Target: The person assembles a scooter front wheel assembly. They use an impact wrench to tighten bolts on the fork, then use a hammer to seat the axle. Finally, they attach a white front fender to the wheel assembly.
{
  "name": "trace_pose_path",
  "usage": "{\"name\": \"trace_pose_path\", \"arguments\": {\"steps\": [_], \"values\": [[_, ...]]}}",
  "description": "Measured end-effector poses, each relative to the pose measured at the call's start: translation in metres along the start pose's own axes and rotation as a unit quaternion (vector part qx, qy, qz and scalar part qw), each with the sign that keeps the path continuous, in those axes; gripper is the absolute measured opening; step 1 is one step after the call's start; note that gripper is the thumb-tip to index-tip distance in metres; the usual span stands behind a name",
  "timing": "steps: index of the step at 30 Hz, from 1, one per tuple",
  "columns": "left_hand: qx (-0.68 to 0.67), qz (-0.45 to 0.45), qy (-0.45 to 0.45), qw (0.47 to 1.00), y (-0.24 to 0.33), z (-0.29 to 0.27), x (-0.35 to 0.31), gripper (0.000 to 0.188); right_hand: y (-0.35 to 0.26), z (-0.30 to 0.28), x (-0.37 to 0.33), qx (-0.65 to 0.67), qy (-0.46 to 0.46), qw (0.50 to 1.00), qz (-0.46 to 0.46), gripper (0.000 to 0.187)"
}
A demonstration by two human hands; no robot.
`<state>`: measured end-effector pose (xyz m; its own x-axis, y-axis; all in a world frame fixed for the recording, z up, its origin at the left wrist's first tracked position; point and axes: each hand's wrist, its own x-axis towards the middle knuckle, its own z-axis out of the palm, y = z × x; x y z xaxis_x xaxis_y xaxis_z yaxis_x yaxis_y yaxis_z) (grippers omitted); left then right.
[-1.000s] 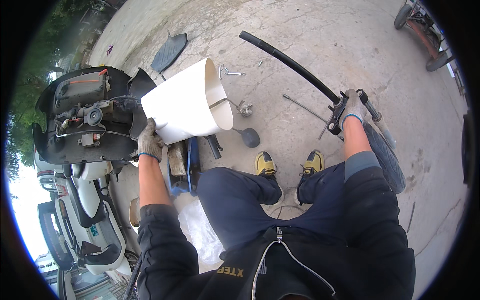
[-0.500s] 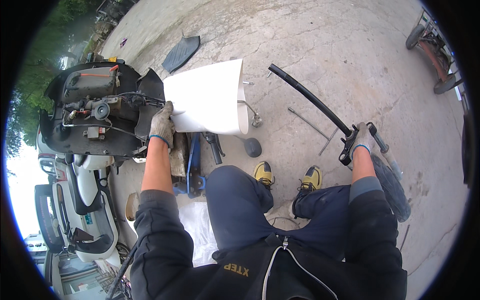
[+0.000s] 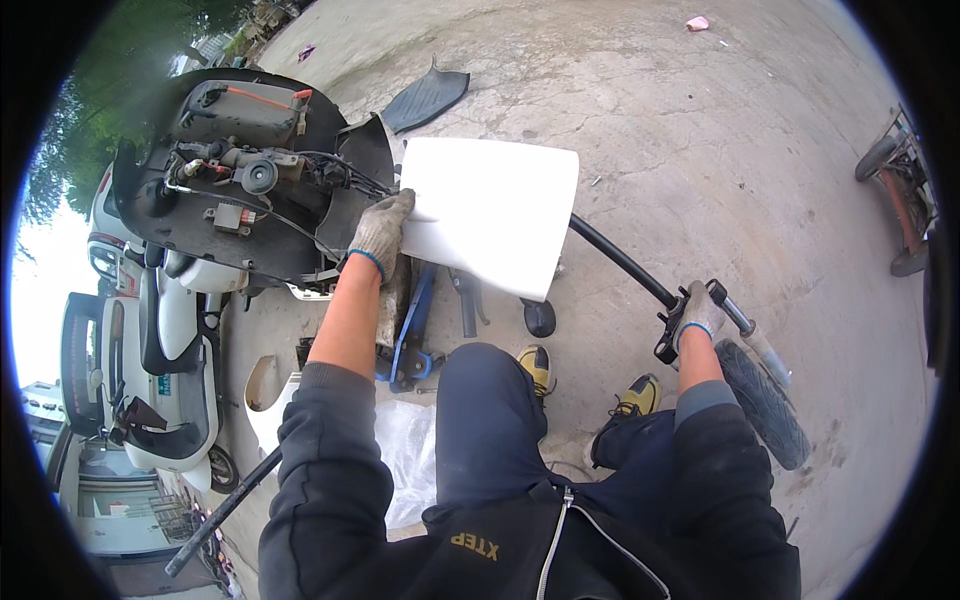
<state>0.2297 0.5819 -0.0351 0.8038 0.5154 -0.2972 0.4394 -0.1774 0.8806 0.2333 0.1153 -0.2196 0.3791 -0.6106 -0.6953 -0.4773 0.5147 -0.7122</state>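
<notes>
My left hand (image 3: 382,232), in a grey work glove, grips the left edge of a white curved sheet (image 3: 490,205), with the thumb on its face. In my right hand (image 3: 698,312), also gloved, is a front fork (image 3: 625,262), held at its black clamp below a long black steering tube. The tube's far end passes out of sight at the sheet's right edge. A silver fork leg (image 3: 757,342) slants down beside a black tyre (image 3: 765,405), which looks joined to the fork. Left of the sheet stands an opened scooter body (image 3: 240,200) with exposed wiring.
A blue metal frame (image 3: 412,330), a handlebar grip (image 3: 467,300) and a round black mirror (image 3: 539,318) lie near my feet. A black mat (image 3: 428,98) rests farther off. Clear plastic film (image 3: 405,460) is beside my left leg. A rusty cart (image 3: 900,210) stands far right; white scooters (image 3: 165,400) left.
The steering tube and sheet have come together, the tube's tip now hidden at the sheet. The view has turned, and the sheet has shifted right in it.
</notes>
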Motion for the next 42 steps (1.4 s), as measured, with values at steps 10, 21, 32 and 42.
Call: {"name": "trace_pose_path", "arguments": {"steps": [10,21,32,42], "values": [[0.036,0.017,-0.059,0.998,-0.019,0.028,-0.003,0.056,0.035,0.051,-0.065,-0.061,-0.053,0.996,-0.024,0.025],[-0.042,0.047,-0.02,0.998,-0.064,0.004,0.018,0.037,0.064,0.081,-0.078,-0.027,-0.13,0.989,-0.066,0.028],[-0.018,0.057,0.01,0.998,-0.048,-0.001,0.022,0.045,0.094,0.081,-0.057,-0.077,-0.148,0.982,-0.084,0.029],[0.167,0.074,-0.089,0.979,-0.063,0.053,0.026,0.034,0.076,0.068,-0.068,-0.092,-0.169,0.98,-0.059,0.037]]}}
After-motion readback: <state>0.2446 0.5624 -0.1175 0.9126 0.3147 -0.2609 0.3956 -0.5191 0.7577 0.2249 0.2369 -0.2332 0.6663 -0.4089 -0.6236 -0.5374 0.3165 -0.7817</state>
